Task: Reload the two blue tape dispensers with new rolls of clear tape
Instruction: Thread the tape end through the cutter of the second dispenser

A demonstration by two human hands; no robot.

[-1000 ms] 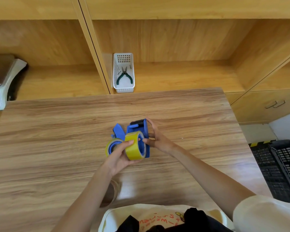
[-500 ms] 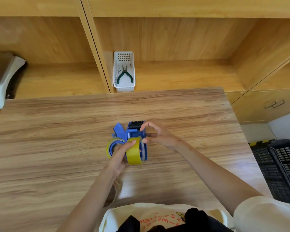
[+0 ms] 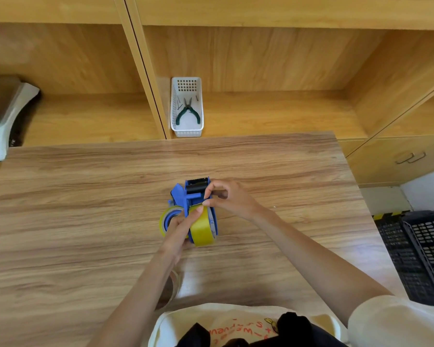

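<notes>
Your right hand sits at the far right of the upright blue dispenser, thumb and forefinger pinched together at the far edge of the tape roll mounted in it. I judge they are nipping the loose end of the tape, though the film itself is too thin to make out. Your left hand is wrapped round the near left side of that dispenser, its fingers closed on the frame with one fingertip pressed on the top of the roll.

The relation that matters: the dispenser's long axis runs near to far, roll at the near end, black roller and toothed blade just beyond your right fingertips. So the tape has to travel away from you, over the roller toward the blade, and the right hand is the nearer one for it.

The second dispenser lies on the table just left of the first, touching it, already carrying a roll. A clear roll lies half hidden under your left forearm.

On the shelf beyond, the white basket holds pliers and a few small bits I cannot identify.
</notes>
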